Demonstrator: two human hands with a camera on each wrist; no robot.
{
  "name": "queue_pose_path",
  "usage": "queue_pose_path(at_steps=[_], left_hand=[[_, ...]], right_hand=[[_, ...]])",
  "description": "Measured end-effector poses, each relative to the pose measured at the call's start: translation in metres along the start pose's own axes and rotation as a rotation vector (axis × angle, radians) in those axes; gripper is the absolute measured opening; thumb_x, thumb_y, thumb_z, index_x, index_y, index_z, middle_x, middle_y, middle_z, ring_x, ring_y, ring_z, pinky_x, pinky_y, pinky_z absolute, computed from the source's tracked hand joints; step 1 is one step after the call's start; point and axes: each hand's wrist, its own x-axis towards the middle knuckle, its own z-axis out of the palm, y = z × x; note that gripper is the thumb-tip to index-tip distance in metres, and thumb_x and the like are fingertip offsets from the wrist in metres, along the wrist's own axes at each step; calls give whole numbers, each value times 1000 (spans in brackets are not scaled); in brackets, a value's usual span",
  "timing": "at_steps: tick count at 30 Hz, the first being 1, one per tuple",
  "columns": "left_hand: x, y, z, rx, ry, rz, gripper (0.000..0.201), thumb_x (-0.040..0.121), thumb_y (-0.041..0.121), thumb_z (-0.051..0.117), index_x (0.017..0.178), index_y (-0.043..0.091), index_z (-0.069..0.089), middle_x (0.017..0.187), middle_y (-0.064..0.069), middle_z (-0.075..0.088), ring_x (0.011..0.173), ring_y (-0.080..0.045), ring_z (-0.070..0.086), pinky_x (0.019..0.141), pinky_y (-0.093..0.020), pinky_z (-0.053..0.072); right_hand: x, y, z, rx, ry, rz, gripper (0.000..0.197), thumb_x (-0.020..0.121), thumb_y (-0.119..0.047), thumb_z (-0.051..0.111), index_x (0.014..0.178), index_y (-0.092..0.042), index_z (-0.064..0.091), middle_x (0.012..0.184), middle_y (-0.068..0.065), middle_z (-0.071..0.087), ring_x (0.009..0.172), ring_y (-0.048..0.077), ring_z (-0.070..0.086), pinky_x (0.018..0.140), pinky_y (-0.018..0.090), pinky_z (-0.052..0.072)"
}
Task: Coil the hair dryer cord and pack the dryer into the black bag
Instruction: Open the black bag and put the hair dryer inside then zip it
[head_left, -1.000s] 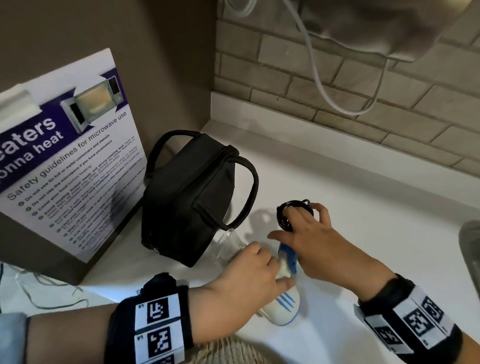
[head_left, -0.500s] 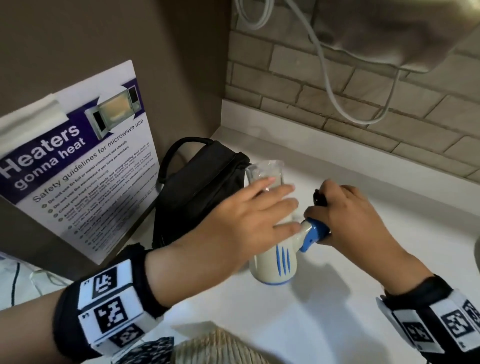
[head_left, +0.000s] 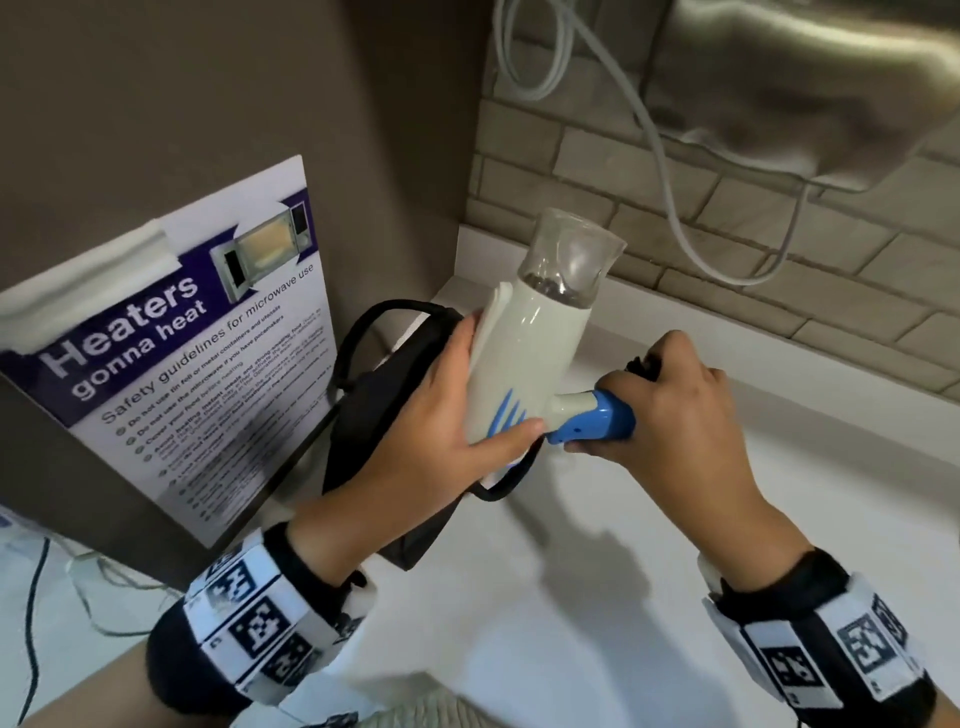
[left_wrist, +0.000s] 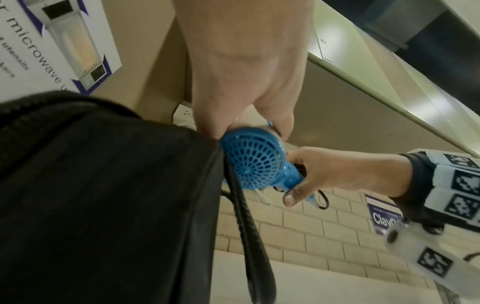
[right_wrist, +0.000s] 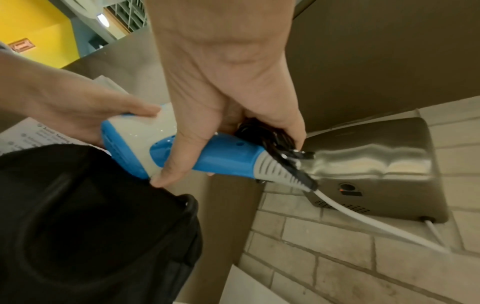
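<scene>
A white hair dryer (head_left: 524, 358) with a blue handle and a clear nozzle is held up in the air, nozzle pointing up. My left hand (head_left: 441, 415) grips its white body from the left side. My right hand (head_left: 670, 410) grips the blue handle (right_wrist: 223, 156) together with the coiled black cord (right_wrist: 265, 135). The dryer's blue rear grille (left_wrist: 253, 158) hangs just above the black bag (head_left: 384, 400), which stands on the white counter (head_left: 623, 597) below my left hand. The bag's black fabric (left_wrist: 103, 205) (right_wrist: 91, 222) fills the lower left of both wrist views.
A microwave safety poster (head_left: 182, 374) leans on the brown wall to the left. A steel wall unit (right_wrist: 376, 164) with a white cable (head_left: 675, 208) hangs on the brick wall behind. The counter's right half lies bare.
Both hands have lifted the dryer from the counter and raised it higher, turning its nozzle upward, close to the bag.
</scene>
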Motion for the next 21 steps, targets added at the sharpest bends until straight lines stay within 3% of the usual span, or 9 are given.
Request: queue_pose_path(at_steps=[4, 6, 7, 9, 11, 13, 16, 18, 21], left_hand=[[1, 8, -9, -100, 42, 26, 81, 75, 19, 79, 140, 32, 33, 128, 6, 55, 122, -16, 52, 103, -42, 45], [0, 11, -10, -101, 33, 62, 82, 73, 18, 81, 139, 29, 35, 131, 5, 53, 125, -21, 50, 103, -45, 43], [1, 13, -10, -98, 20, 88, 82, 72, 18, 82, 139, 28, 36, 132, 4, 53, 126, -23, 49, 103, -46, 43], [3, 18, -11, -78, 4, 131, 80, 71, 19, 83, 137, 28, 39, 131, 7, 53, 125, -21, 49, 104, -44, 42], [7, 19, -16, -74, 7, 138, 73, 71, 25, 82, 133, 33, 43, 128, 11, 55, 124, -16, 50, 103, -40, 44], [11, 14, -25, -56, 24, 140, 60, 76, 36, 75, 129, 35, 47, 125, 9, 57, 121, -14, 53, 102, -39, 45], [14, -8, -43, 157, 155, 181, 41, 90, 41, 53, 125, 22, 55, 119, 6, 60, 116, -9, 55, 100, -34, 44], [13, -27, -52, 353, 240, 123, 41, 93, 40, 48, 127, 17, 55, 117, 7, 58, 111, -7, 55, 97, -28, 44], [7, -50, -56, 547, 231, -93, 46, 89, 39, 58, 129, 18, 51, 112, 2, 60, 99, -14, 57, 86, -24, 44]], right_hand=[[7, -7, -4, 52, -125, -47, 59, 52, -63, 76, 93, -22, 69, 98, 3, 34, 77, 21, 45, 66, 39, 50], [13, -8, -8, 94, -214, -131, 55, 59, -67, 66, 101, -31, 67, 109, -1, 40, 83, 19, 53, 72, 39, 52], [16, -9, -11, 121, -264, -182, 52, 63, -67, 64, 105, -36, 65, 109, -7, 44, 86, 16, 54, 74, 38, 51], [22, -13, -13, 180, -318, -255, 41, 69, -59, 67, 104, -40, 62, 86, -22, 48, 78, 3, 49, 67, 32, 45], [27, -17, -12, 196, -276, -270, 30, 71, -47, 73, 98, -40, 62, 69, -24, 39, 68, 3, 44, 59, 29, 38], [29, -18, -10, 154, -182, -284, 29, 69, -44, 77, 95, -38, 64, 73, -24, 36, 69, 18, 51, 57, 30, 40], [36, -14, -12, 46, -20, -247, 33, 68, -49, 74, 91, -27, 68, 71, -10, 54, 67, 32, 52, 56, 33, 43], [43, -12, -17, -14, 45, -192, 37, 69, -55, 67, 84, -21, 69, 70, 3, 58, 68, 34, 52, 58, 36, 45], [55, -14, -24, -67, 184, -140, 37, 71, -46, 75, 72, -10, 66, 68, 11, 60, 70, 37, 55, 63, 39, 42]])
